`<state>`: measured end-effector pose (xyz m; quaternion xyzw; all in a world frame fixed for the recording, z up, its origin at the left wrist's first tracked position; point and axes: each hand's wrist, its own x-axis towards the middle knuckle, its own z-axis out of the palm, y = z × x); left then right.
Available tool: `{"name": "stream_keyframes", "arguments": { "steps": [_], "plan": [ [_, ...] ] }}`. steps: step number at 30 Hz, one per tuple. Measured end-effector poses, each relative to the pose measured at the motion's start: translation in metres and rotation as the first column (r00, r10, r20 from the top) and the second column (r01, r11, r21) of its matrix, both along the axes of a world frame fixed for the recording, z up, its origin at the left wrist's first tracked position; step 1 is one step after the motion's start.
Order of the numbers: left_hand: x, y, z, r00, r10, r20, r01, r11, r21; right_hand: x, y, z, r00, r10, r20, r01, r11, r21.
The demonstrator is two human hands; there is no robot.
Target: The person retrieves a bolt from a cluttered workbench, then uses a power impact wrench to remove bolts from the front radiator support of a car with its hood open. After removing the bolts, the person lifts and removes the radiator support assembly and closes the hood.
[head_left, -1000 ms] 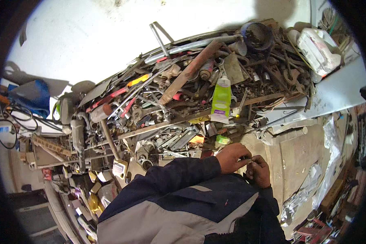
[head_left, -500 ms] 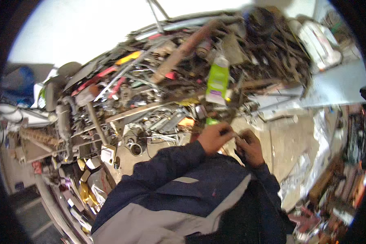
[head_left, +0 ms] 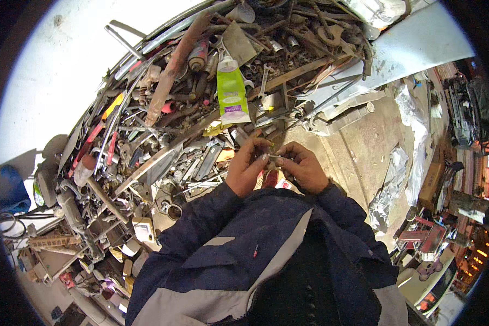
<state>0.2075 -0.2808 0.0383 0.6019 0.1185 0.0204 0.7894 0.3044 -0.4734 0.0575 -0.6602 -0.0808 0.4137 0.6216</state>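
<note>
My left hand (head_left: pixel 247 165) and my right hand (head_left: pixel 301 165) are raised in front of my jacket at the lower middle. Their fingertips close on a small, thin pale metal piece (head_left: pixel 272 157) held level between them, too small to identify exactly. Below and behind it, a red object (head_left: pixel 271 178) shows in part. Just beyond my hands lies a dense pile of tools and scrap, with a green and white tube (head_left: pixel 231 89), spanners (head_left: pixel 263 81) and a long brownish bar (head_left: pixel 174 70).
A bench edge holds the cluttered pile, with a hammer (head_left: pixel 106 201) at the left. To the right are the concrete floor (head_left: pixel 348 157), crumpled silver sheeting (head_left: pixel 388 185) and stacked red and dark scrap (head_left: pixel 424 239). A blue container (head_left: pixel 11 190) stands far left.
The view has swung, shifting the pile leftward and upward. My hands have come more level with each other, fingertips facing, still holding the small piece.
</note>
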Motion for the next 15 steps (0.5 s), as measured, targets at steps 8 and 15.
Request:
{"name": "stream_keyframes", "arguments": {
  "steps": [8,15],
  "plan": [
    [0.018,-0.016,-0.016,1.000,-0.014,-0.026,0.021,0.958,0.287,-0.004,-0.013,0.000,0.983,0.030,0.180,-0.011,0.994,-0.105],
    [0.030,-0.024,-0.031,0.947,-0.176,-0.268,0.107,0.962,-0.253,-0.005,-0.028,0.003,0.992,-0.059,0.114,0.074,0.989,-0.129]
  ]
}}
